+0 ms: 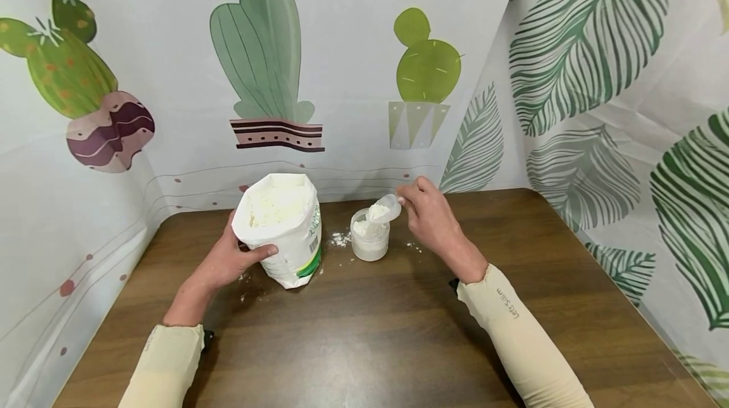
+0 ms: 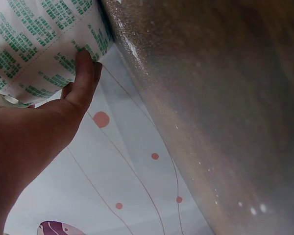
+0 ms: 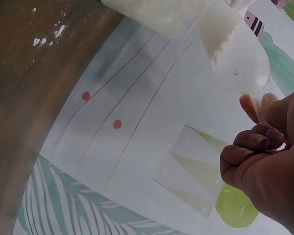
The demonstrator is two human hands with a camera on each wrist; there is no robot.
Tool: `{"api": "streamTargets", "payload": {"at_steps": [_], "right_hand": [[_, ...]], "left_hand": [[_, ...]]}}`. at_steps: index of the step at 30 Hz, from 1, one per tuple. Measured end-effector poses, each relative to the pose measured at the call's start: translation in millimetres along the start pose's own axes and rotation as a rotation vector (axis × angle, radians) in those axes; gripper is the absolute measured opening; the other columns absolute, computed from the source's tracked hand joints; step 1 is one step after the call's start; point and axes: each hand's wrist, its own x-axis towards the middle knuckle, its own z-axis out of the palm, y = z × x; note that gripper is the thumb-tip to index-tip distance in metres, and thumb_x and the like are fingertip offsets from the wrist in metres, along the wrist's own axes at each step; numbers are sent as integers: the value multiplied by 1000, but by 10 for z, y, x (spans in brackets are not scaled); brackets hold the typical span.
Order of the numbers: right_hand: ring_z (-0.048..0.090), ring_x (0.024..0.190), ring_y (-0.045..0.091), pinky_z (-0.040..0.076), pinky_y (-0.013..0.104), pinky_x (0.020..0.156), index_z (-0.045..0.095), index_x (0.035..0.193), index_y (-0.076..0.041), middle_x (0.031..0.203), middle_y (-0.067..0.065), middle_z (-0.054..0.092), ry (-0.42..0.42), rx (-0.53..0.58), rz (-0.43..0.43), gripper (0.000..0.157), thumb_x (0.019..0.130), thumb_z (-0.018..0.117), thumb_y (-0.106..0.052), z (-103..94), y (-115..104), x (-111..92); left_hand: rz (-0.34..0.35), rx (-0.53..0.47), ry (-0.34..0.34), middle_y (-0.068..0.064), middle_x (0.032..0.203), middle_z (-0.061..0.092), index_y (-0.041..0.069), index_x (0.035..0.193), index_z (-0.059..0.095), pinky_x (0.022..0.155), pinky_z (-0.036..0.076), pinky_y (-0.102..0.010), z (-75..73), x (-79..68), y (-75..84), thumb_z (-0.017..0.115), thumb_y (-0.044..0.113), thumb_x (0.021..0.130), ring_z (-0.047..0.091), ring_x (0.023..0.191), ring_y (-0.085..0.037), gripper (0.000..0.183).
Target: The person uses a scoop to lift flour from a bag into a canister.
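In the head view, my left hand (image 1: pixel 228 260) grips the side of an open white bag (image 1: pixel 287 255) of white powder, thumb across its front. The left wrist view shows fingers bent against the bag's green-printed side (image 2: pixel 34 44). My right hand (image 1: pixel 431 215) pinches the short handle of a clear plastic scoop (image 1: pixel 392 205). White powder lies in the scoop, which tilts over the mouth of a small clear jar (image 1: pixel 370 250). Powder fills much of that jar, standing right of the bag. From the right wrist, the scoop (image 3: pixel 245 66) appears beside the jar's rim.
Spilled powder (image 1: pixel 340 239) marks the brown wooden table (image 1: pixel 342 345) between bag and jar, with finer specks near the bag and right of the jar. Behind the table's back edge hangs a white cloth (image 1: pixel 353 79) printed with cacti and leaves.
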Motion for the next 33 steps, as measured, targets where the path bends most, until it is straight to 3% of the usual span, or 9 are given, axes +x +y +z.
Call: {"api": "streamTargets", "payload": {"at_steps": [10,26,30,33], "right_hand": [[54,78,28,52,41,70,76,108,1,85,11,53,-11,-8,-10,11,99,70,0,-10,-7,7],[55,77,27,52,41,70,77,105,1,85,11,55,-10,-15,-16,9,98,72,0,-30,-14,2],[56,78,26,52,40,70,78,107,2,86,11,58,-8,-9,-11,11,98,72,1,-27,-6,2],[56,77,26,52,39,69,78,108,2,86,11,58,-7,-5,-10,12,98,71,1,-22,3,2]], "left_hand": [[4,20,4,-11,162,29,21,167,10,106,39,-24,-4,-7,-3,85,15,93,42,139,-27,106],[4,36,-3,-12,163,26,22,168,8,112,37,-46,-3,-4,6,85,16,93,41,142,-31,107],[4,30,-4,-12,163,27,22,168,9,111,38,-44,-1,-5,11,85,15,93,41,141,-29,107],[4,19,-3,-11,162,31,24,168,9,108,41,-35,3,-3,16,85,15,93,44,138,-26,107]]}}
